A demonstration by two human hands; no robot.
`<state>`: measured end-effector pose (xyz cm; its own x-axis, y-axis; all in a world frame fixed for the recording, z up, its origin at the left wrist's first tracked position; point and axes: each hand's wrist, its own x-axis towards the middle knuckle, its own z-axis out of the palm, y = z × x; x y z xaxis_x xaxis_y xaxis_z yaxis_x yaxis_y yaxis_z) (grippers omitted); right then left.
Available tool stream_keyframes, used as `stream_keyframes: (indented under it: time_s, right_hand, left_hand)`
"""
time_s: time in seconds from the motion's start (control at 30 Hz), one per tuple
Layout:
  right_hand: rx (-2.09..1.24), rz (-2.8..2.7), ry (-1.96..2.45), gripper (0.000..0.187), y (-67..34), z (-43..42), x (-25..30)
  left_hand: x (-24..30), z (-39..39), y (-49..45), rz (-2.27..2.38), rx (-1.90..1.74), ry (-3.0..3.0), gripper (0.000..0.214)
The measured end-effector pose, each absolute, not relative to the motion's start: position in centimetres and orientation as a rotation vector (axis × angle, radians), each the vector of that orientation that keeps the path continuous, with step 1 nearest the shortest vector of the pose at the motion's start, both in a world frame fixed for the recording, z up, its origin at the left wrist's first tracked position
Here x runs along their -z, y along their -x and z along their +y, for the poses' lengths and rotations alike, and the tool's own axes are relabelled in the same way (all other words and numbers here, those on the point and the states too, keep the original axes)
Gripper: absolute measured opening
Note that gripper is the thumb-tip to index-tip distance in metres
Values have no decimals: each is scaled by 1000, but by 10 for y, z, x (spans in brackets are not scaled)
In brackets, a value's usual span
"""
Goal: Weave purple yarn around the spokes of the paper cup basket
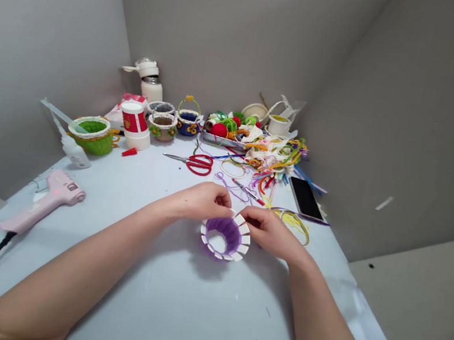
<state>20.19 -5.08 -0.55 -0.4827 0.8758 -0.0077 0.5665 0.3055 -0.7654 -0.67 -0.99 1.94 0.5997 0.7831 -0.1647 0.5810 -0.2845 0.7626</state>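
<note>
A paper cup (242,237) with its rim cut into white tabs and purple yarn (234,236) showing round its inside is tilted so its opening faces me. My left hand (208,199) is closed on the far rim, thumb against the tabs and fingers curled behind. On the cup's right far side, my right hand (265,229) pinches the edge, its fingertips partly hidden behind the tabs. Loose purple yarn (240,192) lies on the table just beyond both hands. Whether either hand also holds a strand cannot be made out.
A pink glue gun (48,202) with a black cord lies at left. Red-handled scissors (199,164), a red pen (249,192) and a phone (306,198) lie beyond the hands. Small decorated baskets (91,137), a white bottle (152,88) and heaped yarn (279,159) stand farther back.
</note>
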Motion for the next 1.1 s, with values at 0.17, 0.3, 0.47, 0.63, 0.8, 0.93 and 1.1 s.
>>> stream_keyframes:
  time_s: [0.17, 0.3, 0.47, 0.63, 0.8, 0.93, 1.1]
  right_hand:
    - [-1034, -2161, 1275, 17, -204, -50, 7]
    - [-1053, -2102, 1284, 16, -206, -50, 7]
    - [-1017, -2131, 1284, 17, -203, -51, 6]
    - [-1060, -2114, 1321, 20, -211, -49, 5]
    - [-1088, -1945, 1344, 21, -219, -50, 2]
    - [-921, -1919, 1346, 20, -210, -56, -2]
    - [-735, -2064, 1255, 15, -205, -61, -10]
  left_hand:
    - [-17, -11, 3, 1113, -274, -1961, 22]
    - [-15, -9, 6, 1116, -290, -1948, 21]
    - [-14, -12, -1, 996, -373, -1867, 31]
    - [-9, -13, -5, 1026, -392, -1862, 25]
    - [-7, -12, -4, 1118, -382, -1864, 25]
    - [-8, -13, -6, 1127, -379, -1895, 25]
    - [-7, -12, -5, 1124, -387, -1898, 24]
